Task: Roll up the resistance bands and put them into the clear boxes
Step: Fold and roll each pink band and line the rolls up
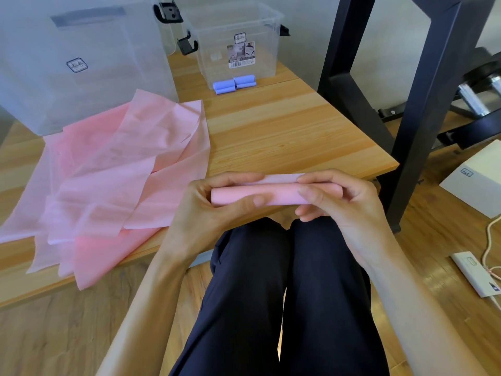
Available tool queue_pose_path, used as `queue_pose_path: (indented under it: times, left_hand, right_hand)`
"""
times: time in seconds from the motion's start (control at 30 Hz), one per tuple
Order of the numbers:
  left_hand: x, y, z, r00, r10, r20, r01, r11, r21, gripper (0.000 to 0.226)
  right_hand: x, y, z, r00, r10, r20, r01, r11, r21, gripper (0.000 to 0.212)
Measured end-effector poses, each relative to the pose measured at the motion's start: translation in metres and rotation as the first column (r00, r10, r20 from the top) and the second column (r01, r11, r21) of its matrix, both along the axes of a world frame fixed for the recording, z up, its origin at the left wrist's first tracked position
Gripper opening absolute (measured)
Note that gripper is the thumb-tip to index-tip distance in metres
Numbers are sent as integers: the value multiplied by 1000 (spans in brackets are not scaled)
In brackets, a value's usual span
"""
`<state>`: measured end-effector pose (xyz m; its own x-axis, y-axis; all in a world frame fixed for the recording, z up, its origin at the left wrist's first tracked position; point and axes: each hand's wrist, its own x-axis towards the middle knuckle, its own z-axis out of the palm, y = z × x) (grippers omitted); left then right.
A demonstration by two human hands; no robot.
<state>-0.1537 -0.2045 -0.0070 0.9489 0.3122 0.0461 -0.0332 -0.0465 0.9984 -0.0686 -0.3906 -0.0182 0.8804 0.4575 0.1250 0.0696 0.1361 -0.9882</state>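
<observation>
I see L hand (214, 204) & R hand (339, 202) fingers curled gripping 1 pink rolled band (271, 195), ends hidden; 2 blue rolls (234, 84) in clear box (233, 42); big box (81, 63) cut off.

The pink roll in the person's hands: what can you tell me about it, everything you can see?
The pink roll is a smooth, matte, rubbery-looking band wound into a tight cylinder. It lies level, crosswise, just above the knees at the wooden table's near edge. A short flat tail is not yet wound in at the far side. The left hand grips one end, the right hand the other, thumbs on top.
</observation>
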Motion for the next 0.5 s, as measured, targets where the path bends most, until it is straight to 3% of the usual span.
queue_pose_path:
  times: [0.13, 0.23, 0.37, 0.5]
  left_hand:
    - [7, 0, 2, 995, 68, 68, -71, 997, 28, 39]
    - [14, 1, 7, 991, 105, 85, -110, 993, 53, 62]
    - [24, 5, 12, 994, 98, 55, -102, 991, 81, 71]
    - [38, 16, 20, 999, -37, 9, 37, 999, -4, 40]
  right_hand:
    - [5, -2, 1, 1000, 29, 9, -29, 999, -15, 46]
    - [11, -3, 5, 995, 60, 73, -54, 995, -82, 63]
    - [19, -3, 12, 997, 9, 83, 0, 995, -100, 34]
    - [37, -3, 19, 996, -30, 79, 38, 993, -108, 26]
